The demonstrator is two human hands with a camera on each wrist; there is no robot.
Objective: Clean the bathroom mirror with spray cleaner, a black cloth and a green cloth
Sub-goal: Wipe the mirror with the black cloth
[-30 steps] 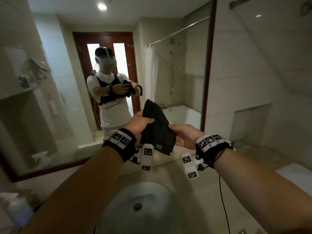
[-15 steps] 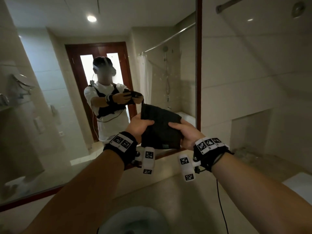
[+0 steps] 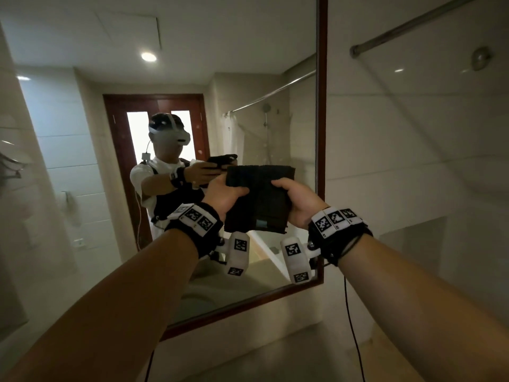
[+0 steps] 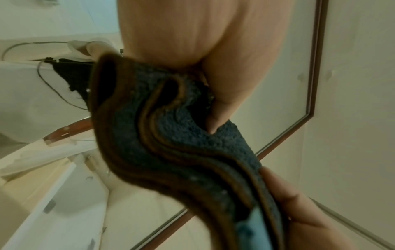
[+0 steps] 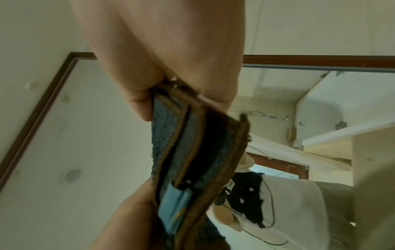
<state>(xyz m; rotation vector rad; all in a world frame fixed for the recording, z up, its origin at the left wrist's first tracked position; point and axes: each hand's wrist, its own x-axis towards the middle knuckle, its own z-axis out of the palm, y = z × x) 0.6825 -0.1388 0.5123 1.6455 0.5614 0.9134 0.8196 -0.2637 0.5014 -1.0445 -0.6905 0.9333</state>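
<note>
Raised higher than a second ago, the folded black cloth (image 3: 259, 199) is pinched at its sides by left hand (image 3: 224, 193) and right hand (image 3: 298, 201), seemingly just off the mirror (image 3: 82, 161).

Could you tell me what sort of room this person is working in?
Most likely a hotel-style bathroom: a wood-framed wall mirror, a shower curtain rail against tiled walls, and a bathtub reflected behind the black cloth.
</note>
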